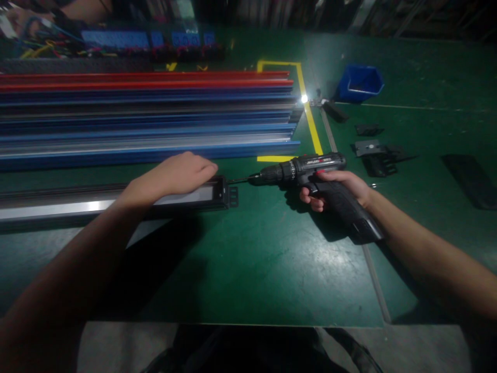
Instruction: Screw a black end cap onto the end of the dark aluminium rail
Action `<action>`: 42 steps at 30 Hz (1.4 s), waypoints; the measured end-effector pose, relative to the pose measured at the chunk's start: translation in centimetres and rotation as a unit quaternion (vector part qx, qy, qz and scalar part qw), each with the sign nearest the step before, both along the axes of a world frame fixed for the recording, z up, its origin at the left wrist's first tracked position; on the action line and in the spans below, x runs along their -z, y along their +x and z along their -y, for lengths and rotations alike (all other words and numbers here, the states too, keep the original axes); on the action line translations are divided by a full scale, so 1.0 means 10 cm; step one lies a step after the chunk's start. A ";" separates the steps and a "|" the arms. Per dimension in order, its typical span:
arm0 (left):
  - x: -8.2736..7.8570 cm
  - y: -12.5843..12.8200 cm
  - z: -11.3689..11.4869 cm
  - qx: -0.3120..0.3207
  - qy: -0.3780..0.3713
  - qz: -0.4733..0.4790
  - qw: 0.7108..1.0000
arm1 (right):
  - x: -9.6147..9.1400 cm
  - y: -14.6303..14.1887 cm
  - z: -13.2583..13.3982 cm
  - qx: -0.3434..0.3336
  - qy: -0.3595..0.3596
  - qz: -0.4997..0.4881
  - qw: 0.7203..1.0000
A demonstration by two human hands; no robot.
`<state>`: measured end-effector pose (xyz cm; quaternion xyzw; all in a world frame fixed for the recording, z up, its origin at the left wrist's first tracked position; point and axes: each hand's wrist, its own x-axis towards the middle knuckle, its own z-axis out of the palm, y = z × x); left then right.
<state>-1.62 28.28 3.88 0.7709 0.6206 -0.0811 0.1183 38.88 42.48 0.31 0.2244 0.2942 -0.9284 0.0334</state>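
A long black profile (194, 201) with a silvery inner strip lies across the left of the table, a black end cap (224, 192) with a slotted tab at its right end. Over the profile near that end rests my left hand (176, 173), holding it; its fingertips are mostly hidden. My right hand (345, 187) is wrapped round the grip of a black cordless drill (318, 165), the index finger near the trigger. The drill points left and its long thin bit (238, 181) meets the end cap; the exact contact spot is too small to tell.
Red and blue profiles (233, 142) lie side by side beyond my left hand. A blue bin (359, 85), black brackets (368, 148) and a dark flat object (471, 180) are at the right. Coloured wires (42, 46) and another person's arm (85, 9) show at the far left.
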 end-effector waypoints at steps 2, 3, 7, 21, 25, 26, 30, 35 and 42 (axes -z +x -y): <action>0.00 0.00 0.00 -0.003 -0.005 -0.003 1.000 | 0.00 0.00 0.00 -0.005 -0.007 -0.012 1.000; 0.00 0.00 -0.01 -0.004 -0.006 -0.004 1.000 | 0.00 0.00 0.00 -0.006 -0.009 -0.016 1.000; 0.00 0.00 -0.01 -0.004 -0.002 -0.001 1.000 | -0.02 0.00 0.01 -0.008 -0.014 -0.017 1.000; 0.01 0.01 0.01 -0.005 0.015 0.022 1.000 | 0.03 0.00 -0.02 -0.033 -0.014 -0.034 0.999; -0.01 0.03 0.01 -0.007 0.015 0.025 1.000 | 0.03 0.01 -0.02 -0.033 -0.014 -0.031 0.999; -0.02 0.04 0.02 -0.008 0.017 0.025 1.000 | 0.03 0.01 -0.02 -0.033 -0.018 -0.032 0.999; -0.04 0.07 0.03 -0.014 0.018 0.023 0.999 | 0.03 0.02 -0.03 -0.032 -0.024 -0.038 0.998; -0.04 0.07 0.03 -0.015 0.015 0.024 0.999 | 0.03 0.02 -0.02 -0.022 -0.025 -0.033 0.999; -0.05 0.08 0.02 -0.021 0.009 0.015 1.000 | 0.02 0.00 -0.01 -0.018 -0.020 -0.023 0.999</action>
